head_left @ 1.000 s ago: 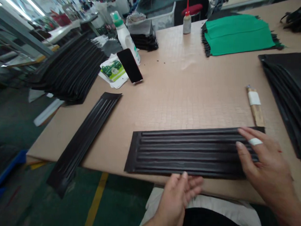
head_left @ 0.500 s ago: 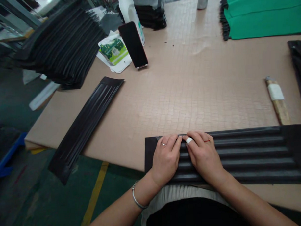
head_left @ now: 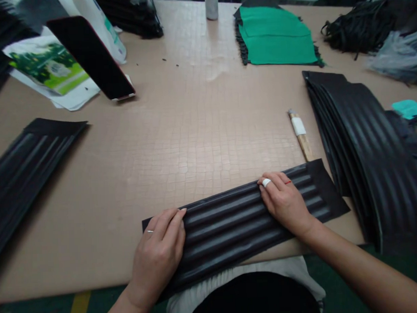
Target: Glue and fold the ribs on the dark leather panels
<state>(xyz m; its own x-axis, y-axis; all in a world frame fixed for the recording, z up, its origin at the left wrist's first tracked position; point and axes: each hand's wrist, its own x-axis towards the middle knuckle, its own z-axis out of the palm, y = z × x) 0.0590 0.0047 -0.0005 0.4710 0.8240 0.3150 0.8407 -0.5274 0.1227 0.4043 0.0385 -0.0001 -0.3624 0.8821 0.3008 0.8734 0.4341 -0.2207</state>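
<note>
A black, leather-like panel with raised padded ribs [head_left: 227, 223] lies slanted at the near edge of the table, its right end farther back. My left hand [head_left: 160, 251] is closed on its left part, fingers together at the far edge and the thumb side toward the middle. Farther right, my right hand [head_left: 284, 199] pinches the same far edge with curled fingers; white tape wraps one finger. Part of the panel's left end is hidden beneath my left hand. Just behind the right end lies a wooden-handled tool [head_left: 301, 136] with a white wrap.
At the right stands a stack of ribbed black panels [head_left: 375, 150]. Another ribbed panel [head_left: 27, 167] lies at the left. A phone [head_left: 92, 58] leans by a green-and-white packet [head_left: 51, 68] and a white bottle [head_left: 113, 39]. Green fabric pieces [head_left: 276, 35] lie at the back.
My hands have spread apart along the far edge, the left one toward the panel's left end. The panel has turned to a slant. My view has swung right, bringing the right stack into sight.
</note>
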